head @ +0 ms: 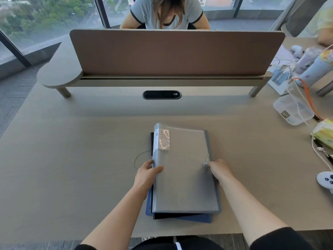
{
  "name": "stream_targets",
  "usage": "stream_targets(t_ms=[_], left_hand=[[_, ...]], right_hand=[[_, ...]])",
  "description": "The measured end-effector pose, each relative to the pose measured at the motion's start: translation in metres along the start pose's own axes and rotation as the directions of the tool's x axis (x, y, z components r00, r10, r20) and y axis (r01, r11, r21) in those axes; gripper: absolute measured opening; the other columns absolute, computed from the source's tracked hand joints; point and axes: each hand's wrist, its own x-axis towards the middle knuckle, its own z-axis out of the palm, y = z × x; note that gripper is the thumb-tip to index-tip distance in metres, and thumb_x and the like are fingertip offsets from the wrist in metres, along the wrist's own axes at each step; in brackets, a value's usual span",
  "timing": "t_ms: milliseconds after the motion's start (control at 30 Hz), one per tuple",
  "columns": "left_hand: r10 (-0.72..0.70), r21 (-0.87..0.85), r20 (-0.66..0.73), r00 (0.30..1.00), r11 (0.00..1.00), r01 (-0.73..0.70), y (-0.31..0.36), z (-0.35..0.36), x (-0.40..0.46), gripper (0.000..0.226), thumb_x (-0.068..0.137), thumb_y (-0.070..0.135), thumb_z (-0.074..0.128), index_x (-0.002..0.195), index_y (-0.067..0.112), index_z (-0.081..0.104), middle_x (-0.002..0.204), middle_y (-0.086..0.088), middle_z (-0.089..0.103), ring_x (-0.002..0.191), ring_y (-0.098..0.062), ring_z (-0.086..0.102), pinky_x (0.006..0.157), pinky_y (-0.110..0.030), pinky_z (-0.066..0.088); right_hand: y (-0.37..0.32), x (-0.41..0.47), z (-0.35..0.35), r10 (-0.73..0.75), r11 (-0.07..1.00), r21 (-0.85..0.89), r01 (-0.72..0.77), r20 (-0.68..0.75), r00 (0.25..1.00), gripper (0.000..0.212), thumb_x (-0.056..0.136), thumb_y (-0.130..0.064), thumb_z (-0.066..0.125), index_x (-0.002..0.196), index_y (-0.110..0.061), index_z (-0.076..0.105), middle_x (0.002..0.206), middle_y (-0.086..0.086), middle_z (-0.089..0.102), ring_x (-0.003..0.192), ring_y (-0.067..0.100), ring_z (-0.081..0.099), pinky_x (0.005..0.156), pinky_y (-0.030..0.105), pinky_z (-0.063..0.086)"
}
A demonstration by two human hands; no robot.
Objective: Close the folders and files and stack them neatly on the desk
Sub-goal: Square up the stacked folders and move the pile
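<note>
in the middle of the table (72, 159) there's a stack of closed folders, grey folder (183, 170) on top, a black folder (173, 215) under it and a blue folder (198, 218) at the bottom, edges not quite lined up. the grey one has a clear label pocket (164, 139) near its far left corner. left hand (146, 173) grips the grey folder's left edge, thumb on top and fingers curled under. right hand (220, 169) is on the right edge, fingertips pinched at the little button closure (205, 164) with its thin string (208, 157). another loop of string (139, 157) sticks out on the left side of the stack. further back there's a brown divider (176, 51) with a person sitting behind it. off to the right: a clear plastic box (292, 110), an orange cable (308, 94), a yellow tissue pack (324, 132) and a white controller (326, 179).
</note>
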Motion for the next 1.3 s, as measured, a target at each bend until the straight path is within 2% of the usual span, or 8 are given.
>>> stream_targets(t_ms=[133, 267, 433, 800, 933, 1100, 1167, 1300], left_hand=[[-0.025, 0.007, 0.036, 0.999, 1.0, 0.025, -0.001, -0.002, 0.002, 0.059, 0.088, 0.029, 0.067, 0.143, 0.029, 0.045, 0.127, -0.002, 0.062, 0.086, -0.009, 0.061, 0.058, -0.028, 0.044], [-0.023, 0.044, 0.043, 0.999, 0.999, 0.021, -0.001, -0.004, 0.004, 0.054, 0.09, 0.026, 0.066, 0.14, 0.027, 0.046, 0.121, -0.003, 0.061, 0.081, -0.007, 0.056, 0.058, -0.026, 0.039], [-0.054, 0.027, 0.072, 0.996, 0.998, 0.052, -0.001, -0.008, 0.009, 0.048, 0.089, 0.023, 0.068, 0.133, 0.025, 0.049, 0.105, 0.0, 0.061, 0.081, -0.011, 0.056, 0.061, -0.026, 0.039], [-0.105, 0.053, 0.091, 0.99, 0.994, 0.1, -0.002, -0.014, 0.016, 0.044, 0.081, 0.032, 0.073, 0.122, 0.033, 0.055, 0.118, -0.007, 0.067, 0.108, -0.029, 0.064, 0.075, -0.034, 0.048], [-0.092, 0.072, 0.069, 0.993, 0.994, 0.087, -0.003, -0.013, 0.019, 0.05, 0.078, 0.034, 0.075, 0.124, 0.027, 0.058, 0.116, -0.006, 0.068, 0.105, -0.027, 0.065, 0.089, -0.041, 0.053], [-0.098, 0.139, 0.051, 0.994, 0.986, 0.09, -0.005, -0.01, 0.019, 0.038, 0.081, 0.037, 0.074, 0.109, 0.012, 0.067, 0.096, -0.007, 0.071, 0.088, -0.022, 0.067, 0.081, -0.035, 0.054], [-0.116, 0.162, 0.049, 0.992, 0.981, 0.107, -0.005, -0.008, 0.021, 0.036, 0.08, 0.039, 0.074, 0.102, 0.011, 0.07, 0.1, -0.011, 0.074, 0.095, -0.027, 0.07, 0.085, -0.039, 0.056], [-0.091, 0.16, 0.041, 0.995, 0.984, 0.083, -0.007, -0.006, 0.021, 0.029, 0.082, 0.036, 0.073, 0.096, 0.01, 0.071, 0.085, -0.006, 0.073, 0.071, -0.02, 0.066, 0.06, -0.026, 0.049]], right_hand=[[0.002, -0.001, 0.001, -0.003, 0.999, -0.035, 0.002, -0.024, 1.0, 0.011, 0.083, -0.017, 0.061, 0.078, -0.011, 0.055, 0.08, 0.009, 0.058, 0.082, 0.03, 0.056, 0.069, 0.032, 0.039], [0.005, 0.0, 0.003, 0.023, 0.999, -0.024, -0.023, -0.021, 1.0, 0.016, 0.082, -0.019, 0.064, 0.093, -0.008, 0.057, 0.092, 0.013, 0.059, 0.092, 0.033, 0.06, 0.073, 0.032, 0.041], [0.006, -0.002, 0.001, 0.071, 0.997, 0.038, -0.072, 0.004, 0.997, 0.014, 0.079, -0.018, 0.062, 0.083, -0.008, 0.054, 0.074, 0.007, 0.048, 0.069, 0.026, 0.044, 0.064, 0.031, 0.033], [0.011, -0.01, -0.001, 0.069, 0.984, 0.161, -0.072, 0.023, 0.997, 0.008, 0.086, -0.009, 0.054, 0.084, -0.009, 0.062, 0.085, 0.01, 0.058, 0.074, 0.023, 0.05, 0.058, 0.029, 0.033], [0.021, -0.001, 0.002, 0.089, 0.962, 0.255, -0.098, 0.047, 0.995, 0.019, 0.09, -0.014, 0.053, 0.098, -0.003, 0.066, 0.103, 0.016, 0.068, 0.085, 0.024, 0.058, 0.07, 0.03, 0.04], [0.033, 0.0, 0.006, 0.095, 0.958, 0.27, -0.093, 0.004, 0.995, 0.022, 0.091, -0.01, 0.054, 0.103, 0.005, 0.067, 0.112, 0.024, 0.068, 0.081, 0.021, 0.054, 0.064, 0.03, 0.037], [0.035, -0.002, 0.007, 0.091, 0.971, 0.224, -0.08, -0.041, 0.995, 0.024, 0.089, -0.01, 0.055, 0.101, 0.006, 0.067, 0.101, 0.025, 0.068, 0.076, 0.022, 0.052, 0.065, 0.03, 0.035], [0.04, 0.0, 0.008, 0.072, 0.994, 0.091, -0.067, -0.056, 0.996, 0.027, 0.084, -0.015, 0.057, 0.098, 0.005, 0.068, 0.08, 0.012, 0.062, 0.071, 0.023, 0.052, 0.065, 0.031, 0.036]])
